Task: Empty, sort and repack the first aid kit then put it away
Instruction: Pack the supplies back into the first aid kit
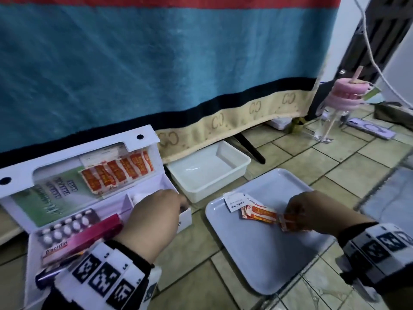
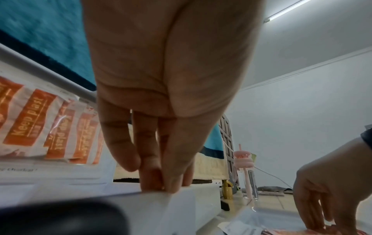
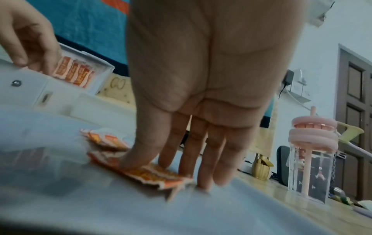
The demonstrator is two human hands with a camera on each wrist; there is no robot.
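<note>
Head view: white first aid kit [image 1: 93, 198] open on tiled floor, lid up; plaster strips [image 1: 118, 171] tucked in lid, pill blister [image 1: 67, 227] and pink box [image 1: 89, 236] in base. Left hand [image 1: 152, 220] on kit's right edge. Grey tray [image 1: 257, 253] beside kit; plasters [image 1: 257, 214] and alcohol pads [image 1: 234, 201] on it. Right hand [image 1: 312, 213] over plasters.

Left wrist view: fingertips [image 2: 153, 179] straight, pressing kit rim.

Right wrist view: fingers [image 3: 141, 157] extended, flat on plasters.
</note>
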